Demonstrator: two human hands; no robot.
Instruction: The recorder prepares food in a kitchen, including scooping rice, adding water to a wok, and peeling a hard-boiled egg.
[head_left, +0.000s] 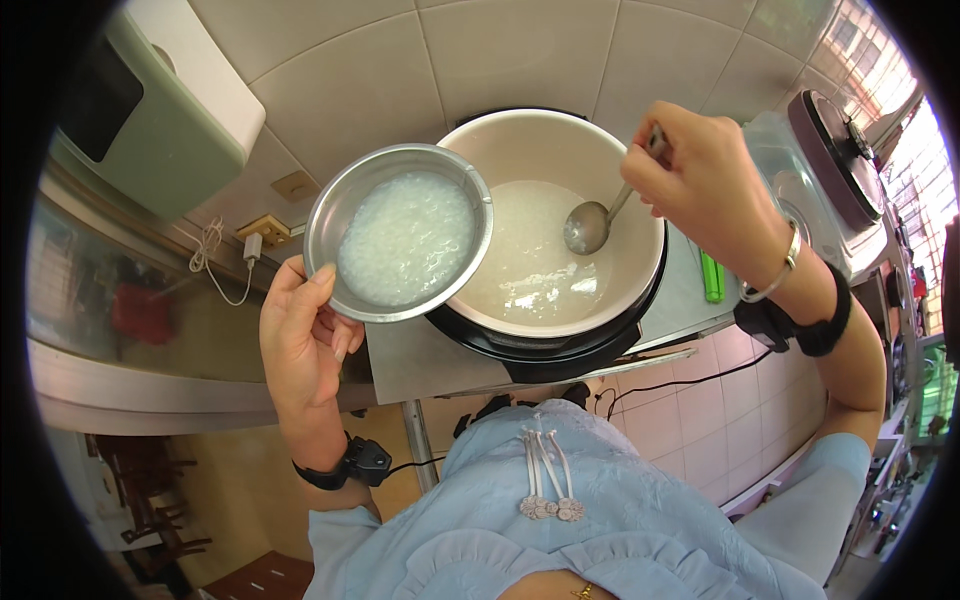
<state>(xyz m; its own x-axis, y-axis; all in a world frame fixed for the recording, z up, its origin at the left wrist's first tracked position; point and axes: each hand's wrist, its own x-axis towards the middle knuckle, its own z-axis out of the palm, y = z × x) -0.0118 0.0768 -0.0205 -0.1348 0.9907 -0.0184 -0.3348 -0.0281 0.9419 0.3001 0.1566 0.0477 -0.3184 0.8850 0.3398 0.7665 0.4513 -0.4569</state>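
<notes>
My left hand (307, 322) grips the rim of a stainless steel bowl (322, 247), thumb on the inside edge. White rice porridge (409, 236) fills much of the bowl, which overlaps the left side of a cooker's inner pot (540, 142). Thin, pale porridge (517, 255) lies in the bottom of that pot. In my right hand (690, 172) is the handle of a metal ladle (589, 227). The ladle's bowl hangs over the right part of the pot, with a little white residue on it. Whether it touches the liquid, I cannot tell.
The pot sits in a black cooker body (555, 364) on a narrow grey counter (405, 371) against a tiled wall. A bright green object (712, 277), a clear plastic container (787, 172) and a dark lid (836, 161) are at right. A white plug (253, 244) is at left.
</notes>
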